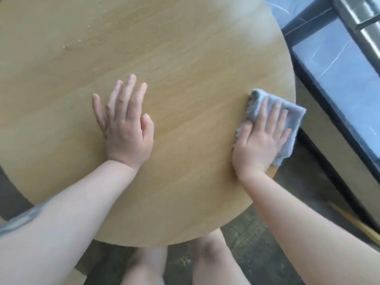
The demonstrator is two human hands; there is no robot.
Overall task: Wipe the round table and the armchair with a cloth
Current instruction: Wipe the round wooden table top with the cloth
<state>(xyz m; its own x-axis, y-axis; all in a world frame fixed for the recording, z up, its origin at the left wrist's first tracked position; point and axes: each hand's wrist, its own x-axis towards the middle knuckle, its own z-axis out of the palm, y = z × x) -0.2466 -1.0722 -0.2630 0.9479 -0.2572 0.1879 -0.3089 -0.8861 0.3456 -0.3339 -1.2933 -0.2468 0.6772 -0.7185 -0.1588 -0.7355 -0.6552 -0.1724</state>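
Observation:
A round table (174, 58) with a light wooden top fills most of the view. My left hand (125, 122) lies flat on the tabletop near its middle, fingers straight and spread. My right hand (261, 138) presses a folded grey cloth (292, 114) flat against the table's right rim, fingers straight on top of it. Part of the cloth hangs past the edge. A few pale crumbs or specks (79, 40) dot the top at the upper left. No armchair can be made out in the view.
A dark grey marbled ledge (337, 75) runs along the right side, close to the table. A metal rail (362, 19) sits at the top right. Below the table are dark floor (257, 239) and my knees (209, 254).

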